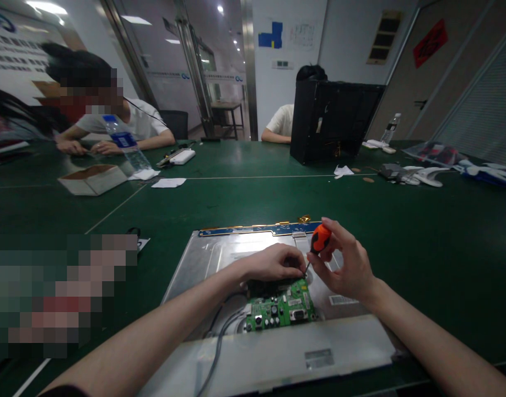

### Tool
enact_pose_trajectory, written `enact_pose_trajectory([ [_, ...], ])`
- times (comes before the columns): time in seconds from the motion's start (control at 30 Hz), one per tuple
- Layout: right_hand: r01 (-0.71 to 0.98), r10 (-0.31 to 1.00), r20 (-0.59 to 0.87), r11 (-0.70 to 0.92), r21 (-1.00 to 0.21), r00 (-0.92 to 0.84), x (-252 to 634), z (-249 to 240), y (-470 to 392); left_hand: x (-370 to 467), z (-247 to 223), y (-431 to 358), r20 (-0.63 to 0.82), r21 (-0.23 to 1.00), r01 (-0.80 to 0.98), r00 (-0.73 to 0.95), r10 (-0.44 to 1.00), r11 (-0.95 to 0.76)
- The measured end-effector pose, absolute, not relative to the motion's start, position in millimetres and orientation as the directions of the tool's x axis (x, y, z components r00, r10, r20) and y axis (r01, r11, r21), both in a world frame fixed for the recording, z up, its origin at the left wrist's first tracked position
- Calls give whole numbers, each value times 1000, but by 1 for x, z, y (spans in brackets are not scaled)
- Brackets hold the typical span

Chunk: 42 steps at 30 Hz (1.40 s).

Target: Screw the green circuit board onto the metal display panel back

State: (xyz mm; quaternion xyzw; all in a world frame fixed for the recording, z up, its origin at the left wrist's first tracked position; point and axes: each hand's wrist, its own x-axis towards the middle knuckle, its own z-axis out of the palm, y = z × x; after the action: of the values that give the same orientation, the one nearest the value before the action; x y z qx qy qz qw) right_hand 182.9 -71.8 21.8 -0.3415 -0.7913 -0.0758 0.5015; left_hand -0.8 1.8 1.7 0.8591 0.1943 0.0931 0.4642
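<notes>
One wide green desk (pixel 443 259) spreads out before me, and near its close edge lies a flat metal panel (pixel 190 262). A narrow blue strip (pixel 253 230) runs along the panel's far edge. My right hand (pixel 352 270) comes over the panel from its right side, thumb and fingers clamped on a handle. My left hand (pixel 273 262) reaches across from the left, its fingers bent and close together over the far side of a green circuit board (pixel 280 311); I cannot tell whether they pinch anything. The board lies in the middle of the panel, closer to the near edge than to the far one, and grey cables (pixel 221 339) run off its left side toward me. Smallest is the orange and black screwdriver (pixel 321 239) in my right hand. Its long axis slants: handle up and to the right, thin shaft running down and left to the board's far right corner. My left fingertips sit just beside that lower end, nearer to it than my right fingers are. Whether the tip touches a screw there, I cannot see.
</notes>
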Motion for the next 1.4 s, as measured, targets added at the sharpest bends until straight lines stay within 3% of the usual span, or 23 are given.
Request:
enact_pose_trajectory([
  [0.53, 654, 454, 847, 735, -179, -278, 183, 23, -73, 0, 6, 2, -16, 820, 256, 905, 426, -512],
  [1.0, 617, 494, 828, 747, -248, -266, 183, 23, -75, -1, 5, 0, -20, 820, 260, 903, 428, -510],
  [1.4, 674, 475, 842, 712, -197, -256, 183, 22, -73, -1, 5, 0, -14, 828, 254, 900, 435, -499],
])
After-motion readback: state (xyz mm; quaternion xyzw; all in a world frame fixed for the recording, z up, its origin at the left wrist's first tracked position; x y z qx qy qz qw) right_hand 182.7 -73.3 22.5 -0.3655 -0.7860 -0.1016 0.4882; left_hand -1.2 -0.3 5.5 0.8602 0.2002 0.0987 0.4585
